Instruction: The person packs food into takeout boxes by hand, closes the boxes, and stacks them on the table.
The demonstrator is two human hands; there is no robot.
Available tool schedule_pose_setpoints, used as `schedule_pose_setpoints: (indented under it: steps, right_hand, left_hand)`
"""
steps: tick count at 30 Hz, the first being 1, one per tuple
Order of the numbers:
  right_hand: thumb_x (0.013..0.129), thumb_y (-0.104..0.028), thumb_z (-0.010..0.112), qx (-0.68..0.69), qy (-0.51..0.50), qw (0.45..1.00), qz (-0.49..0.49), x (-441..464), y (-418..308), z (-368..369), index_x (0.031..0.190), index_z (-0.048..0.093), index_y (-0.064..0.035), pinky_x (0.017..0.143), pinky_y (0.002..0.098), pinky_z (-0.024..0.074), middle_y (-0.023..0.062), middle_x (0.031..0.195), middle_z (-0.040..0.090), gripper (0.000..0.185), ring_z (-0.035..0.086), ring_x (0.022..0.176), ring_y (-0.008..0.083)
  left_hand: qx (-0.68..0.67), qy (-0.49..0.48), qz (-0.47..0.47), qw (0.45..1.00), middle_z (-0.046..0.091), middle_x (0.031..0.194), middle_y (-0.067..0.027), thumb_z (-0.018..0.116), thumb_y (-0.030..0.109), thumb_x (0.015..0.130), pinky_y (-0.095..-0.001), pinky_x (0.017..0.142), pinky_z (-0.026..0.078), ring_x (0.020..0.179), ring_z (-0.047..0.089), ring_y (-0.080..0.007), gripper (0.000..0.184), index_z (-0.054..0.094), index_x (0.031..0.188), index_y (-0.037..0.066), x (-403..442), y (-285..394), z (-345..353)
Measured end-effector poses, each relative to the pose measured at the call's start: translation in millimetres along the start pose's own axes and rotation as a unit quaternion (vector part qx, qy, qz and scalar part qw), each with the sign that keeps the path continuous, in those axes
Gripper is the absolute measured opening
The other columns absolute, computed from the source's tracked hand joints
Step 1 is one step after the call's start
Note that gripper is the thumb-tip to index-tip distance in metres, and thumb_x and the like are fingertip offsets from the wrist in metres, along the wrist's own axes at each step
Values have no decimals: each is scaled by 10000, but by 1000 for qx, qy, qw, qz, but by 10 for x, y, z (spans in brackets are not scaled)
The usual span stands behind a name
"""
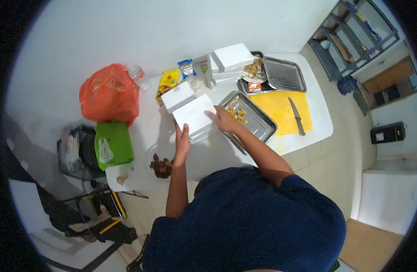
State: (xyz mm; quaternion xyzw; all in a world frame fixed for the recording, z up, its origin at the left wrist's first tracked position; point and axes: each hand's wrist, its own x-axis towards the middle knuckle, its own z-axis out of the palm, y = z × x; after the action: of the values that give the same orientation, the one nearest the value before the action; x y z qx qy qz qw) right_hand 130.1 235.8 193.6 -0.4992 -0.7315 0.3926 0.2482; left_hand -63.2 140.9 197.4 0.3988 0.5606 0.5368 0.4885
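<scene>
Between my two hands is a white box (pixel 193 114) with a blank lid. My left hand (pixel 182 144) grips its near left corner, thumb up along the side. On the right side, my right hand (pixel 223 119) holds the box with fingers at its edge. Other white box edges show just below it, and another white box (pixel 177 97) stands right behind. To the right of my right hand lies a metal tray (pixel 263 124) with yellow strips of food (pixel 237 114) in it. Dark brown pieces of food (pixel 161 166) sit on the table near my left forearm.
More white boxes (pixel 233 57) are stacked at the back. A knife (pixel 296 115) lies on a yellow cutting board (pixel 281 111) at right, before another metal tray (pixel 285 75). Left are a red plastic bag (pixel 109 93), a plastic bottle (pixel 138 77) and a green bag (pixel 114 144). A yellow packet (pixel 168 83) lies behind.
</scene>
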Motion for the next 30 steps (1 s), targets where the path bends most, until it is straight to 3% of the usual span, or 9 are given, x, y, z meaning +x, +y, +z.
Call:
schedule_pose_setpoints:
  steps: [8, 16, 19, 22, 25, 29, 30]
  right_hand:
    - [944, -450, 504, -10, 3, 1000, 13, 0, 89, 9, 1063, 613, 64, 865, 448, 440, 291, 1004, 626, 539, 588, 964, 422]
    - [947, -444, 502, -24, 5, 1000, -15, -65, -196, -106, 1087, 605, 66, 850, 423, 444, 280, 983, 626, 538, 597, 940, 388]
    - [954, -431, 496, 6, 68, 997, -36, -104, -179, -19, 1062, 599, 73, 828, 411, 444, 264, 947, 620, 526, 591, 898, 373]
    - [962, -413, 483, 33, 84, 996, -13, -157, -260, 3, 1024, 600, 82, 829, 443, 431, 277, 945, 602, 512, 568, 905, 408]
    - [971, -397, 471, 16, 82, 996, -10, -176, -319, 9, 997, 595, 88, 824, 459, 423, 278, 935, 591, 500, 554, 895, 423]
    - [976, -380, 472, -16, 86, 996, -7, -111, -143, 36, 973, 583, 91, 803, 450, 417, 263, 905, 580, 484, 542, 852, 403]
    - [976, -355, 482, 31, 121, 991, -42, -138, -213, 63, 935, 580, 95, 782, 441, 413, 253, 894, 579, 462, 539, 836, 383]
  left_hand:
    - [27, 46, 39, 998, 200, 1535, -178, 423, 253, 1004, -339, 1135, 176, 1405, 219, -261, 626, 127, 1491, -6, 18, -46, 53]
    - [-25, 20, 80, 996, 162, 1543, -205, 439, 277, 991, -350, 1147, 152, 1425, 177, -280, 664, 117, 1483, -33, 34, 8, 31]
    - [47, 61, 63, 995, 213, 1538, -151, 458, 281, 996, -355, 1138, 170, 1407, 207, -252, 641, 150, 1495, 22, 58, -135, 22]
    - [66, 45, 77, 994, 300, 1485, -233, 486, 267, 965, -333, 1118, 216, 1375, 296, -275, 687, 157, 1458, -81, 87, -123, -57]
    - [-7, 12, 52, 999, 338, 1465, -245, 513, 273, 955, -325, 1101, 249, 1358, 339, -272, 721, 147, 1447, -106, 22, 54, -95]
    - [57, 16, 48, 997, 404, 1417, -246, 530, 270, 948, -314, 1068, 304, 1310, 408, -261, 751, 119, 1444, -116, 94, -92, -135]
    - [47, 2, 12, 999, 408, 1414, -252, 542, 274, 945, -312, 1059, 320, 1296, 426, -264, 770, 105, 1443, -120, 16, 173, -144]
